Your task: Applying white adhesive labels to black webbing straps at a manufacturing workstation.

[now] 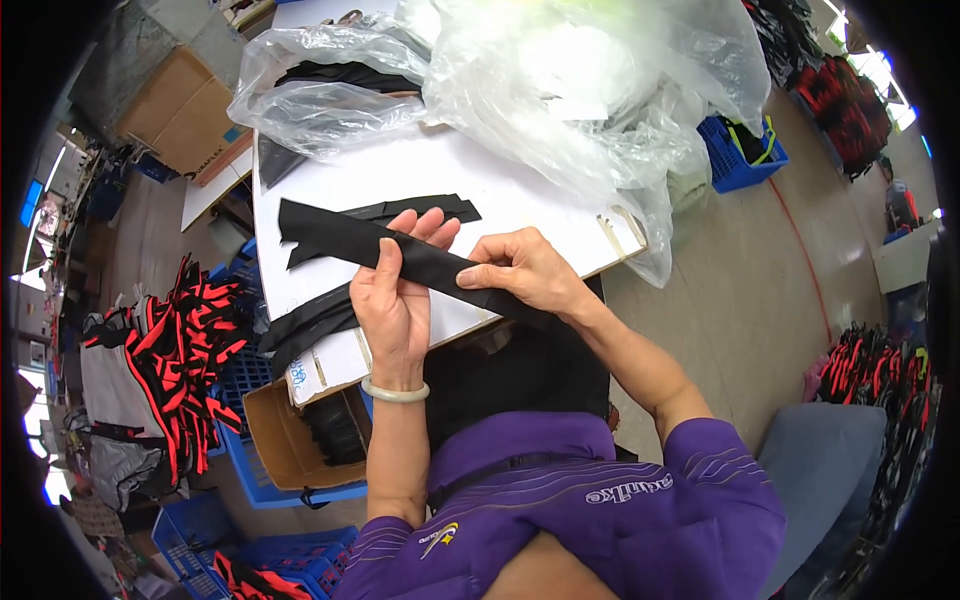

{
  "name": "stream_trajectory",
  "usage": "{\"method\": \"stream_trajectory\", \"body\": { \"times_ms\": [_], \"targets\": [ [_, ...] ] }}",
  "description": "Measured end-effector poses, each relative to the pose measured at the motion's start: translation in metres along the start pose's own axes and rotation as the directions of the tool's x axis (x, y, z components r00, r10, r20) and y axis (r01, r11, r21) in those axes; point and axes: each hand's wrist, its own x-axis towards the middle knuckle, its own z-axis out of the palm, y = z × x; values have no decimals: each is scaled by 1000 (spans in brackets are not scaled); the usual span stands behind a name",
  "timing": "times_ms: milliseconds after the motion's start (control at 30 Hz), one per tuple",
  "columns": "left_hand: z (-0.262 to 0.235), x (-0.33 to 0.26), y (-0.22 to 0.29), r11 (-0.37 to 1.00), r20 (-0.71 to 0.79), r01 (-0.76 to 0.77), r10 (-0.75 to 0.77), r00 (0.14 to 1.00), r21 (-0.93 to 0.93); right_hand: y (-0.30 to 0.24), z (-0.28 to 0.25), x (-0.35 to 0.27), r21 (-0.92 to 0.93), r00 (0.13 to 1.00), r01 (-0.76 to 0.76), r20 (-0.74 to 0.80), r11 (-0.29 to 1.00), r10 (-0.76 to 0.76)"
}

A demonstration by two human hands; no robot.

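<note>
A long black fabric strip runs slanting across both my hands above a white table. My left hand holds it from beneath, palm up, thumb over its top, with a pale bangle on the wrist. My right hand pinches the strip at its right part with thumb and fingers. Another black strip lies flat on the table behind, and more black strips hang off the table's left front edge.
Large clear plastic bags with black pieces inside cover the table's far side. A cardboard box in a blue crate sits below left. Red-and-black fabric bundles pile on the left; a blue crate stands at right.
</note>
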Motion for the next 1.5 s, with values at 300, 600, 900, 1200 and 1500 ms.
{"method": "stream_trajectory", "body": {
  "times_ms": [300, 600, 900, 1200, 1500],
  "targets": [
    [3, 9, -26, 976, -186, -103, 139, 973, 193, 27, 20, -9, -142, 969, 154, -170, 978, -177],
    [1, 34, -29, 993, -44, -12, 7, 999, -119, 22, 11, -8, -633, 720, 341, -300, 695, -626],
    [5, 26, -72, 990, -50, 130, -127, 991, 59, 39, -2, -21, -257, 877, 166, -403, 952, -262],
    [2, 34, -74, 952, -147, 302, -306, 941, -53, 55, -208, 94, -936, 588, -46, -307, 348, -749],
    [-9, 22, -66, 964, -63, 255, -251, 966, 73, 2, -146, 50, -440, 814, 125, -467, 889, -346]
  ]
}}
